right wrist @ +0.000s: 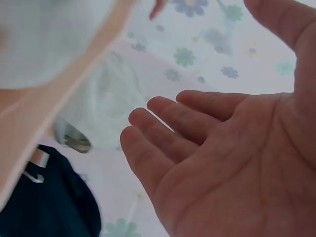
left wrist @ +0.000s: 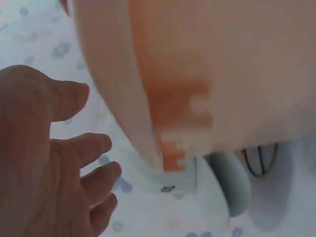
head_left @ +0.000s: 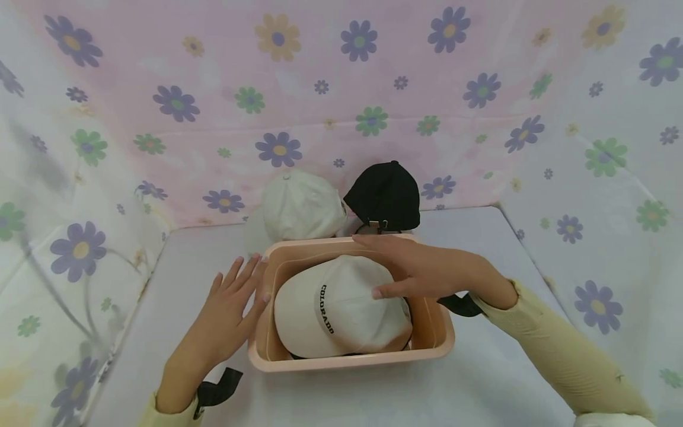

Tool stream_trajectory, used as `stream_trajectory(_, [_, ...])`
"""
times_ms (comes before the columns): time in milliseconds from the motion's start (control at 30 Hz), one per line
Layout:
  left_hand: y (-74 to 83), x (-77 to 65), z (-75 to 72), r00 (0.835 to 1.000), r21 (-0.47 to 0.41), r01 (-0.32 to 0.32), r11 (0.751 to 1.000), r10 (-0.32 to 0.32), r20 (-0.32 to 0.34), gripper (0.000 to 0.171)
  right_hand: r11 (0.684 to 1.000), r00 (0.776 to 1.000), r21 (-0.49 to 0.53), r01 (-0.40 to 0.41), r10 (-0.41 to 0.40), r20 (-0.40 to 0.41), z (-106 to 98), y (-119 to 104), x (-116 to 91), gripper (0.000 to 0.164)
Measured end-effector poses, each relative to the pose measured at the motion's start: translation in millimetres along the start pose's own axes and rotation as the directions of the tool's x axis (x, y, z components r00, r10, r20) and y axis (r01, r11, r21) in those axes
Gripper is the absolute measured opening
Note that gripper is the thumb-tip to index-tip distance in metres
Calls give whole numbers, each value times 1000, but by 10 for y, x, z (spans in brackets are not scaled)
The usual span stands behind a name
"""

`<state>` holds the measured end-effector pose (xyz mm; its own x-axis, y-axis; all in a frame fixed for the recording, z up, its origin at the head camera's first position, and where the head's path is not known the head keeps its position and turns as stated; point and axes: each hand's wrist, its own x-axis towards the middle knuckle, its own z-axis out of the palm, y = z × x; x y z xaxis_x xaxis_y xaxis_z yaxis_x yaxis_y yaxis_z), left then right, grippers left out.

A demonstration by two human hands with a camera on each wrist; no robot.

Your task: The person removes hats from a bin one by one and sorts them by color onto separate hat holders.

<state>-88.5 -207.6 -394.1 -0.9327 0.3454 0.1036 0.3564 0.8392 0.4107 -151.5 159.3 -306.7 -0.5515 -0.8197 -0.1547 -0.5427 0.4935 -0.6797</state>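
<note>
A peach plastic bin (head_left: 349, 362) stands on the table with a cream baseball cap (head_left: 352, 308) inside, its brim to the left and COLORADO printed in black across its front. Beside the bin's left wall is my left hand (head_left: 229, 317), fingers spread and fingertips right at the rim; the left wrist view shows the same hand (left wrist: 54, 158) with nothing in its grasp. My right hand (head_left: 427, 270) hovers over the bin's right side, fingers extended, thumb overlapping the cap in the head view. From the right wrist, that hand (right wrist: 237, 158) shows a bare palm.
Behind the bin sit a white cap (head_left: 304, 204) and a black cap (head_left: 389, 196) with a metal strap buckle. A small shiny oval thing (right wrist: 74, 138) lies between them. Flower-print cloth (head_left: 320, 107) encloses the back and sides of the white table (head_left: 192, 261).
</note>
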Motion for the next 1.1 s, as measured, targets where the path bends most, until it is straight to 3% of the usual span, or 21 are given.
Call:
stream_trajectory(133, [123, -56, 59, 1000, 27, 5, 1000, -6, 20, 60, 1000, 999, 15, 15, -16, 47, 130, 90, -72, 91])
stream_trajectory(300, [158, -52, 175, 999, 63, 24, 998, -26, 27, 60, 1000, 995, 13, -19, 17, 94, 235, 212, -108, 97])
stream_trajectory(500, [214, -29, 251, 999, 103, 35, 994, -34, -6, 61, 993, 984, -11, -116, 117, 134, 330, 315, -97, 103])
stream_trajectory(700, [226, -28, 309, 999, 119, 24, 993, -20, -34, 62, 983, 975, -84, -165, 176, 139, 389, 329, -41, 105])
stream_trajectory(833, [230, -34, 320, 999, 120, 28, 992, -23, -47, 61, 976, 975, -128, -178, 192, 108, 423, 324, 32, 96])
stream_trajectory(1100, [224, -29, 332, 998, 107, 50, 993, -44, -51, 61, 991, 1000, -132, -6, 9, 22, 453, 388, 124, 52])
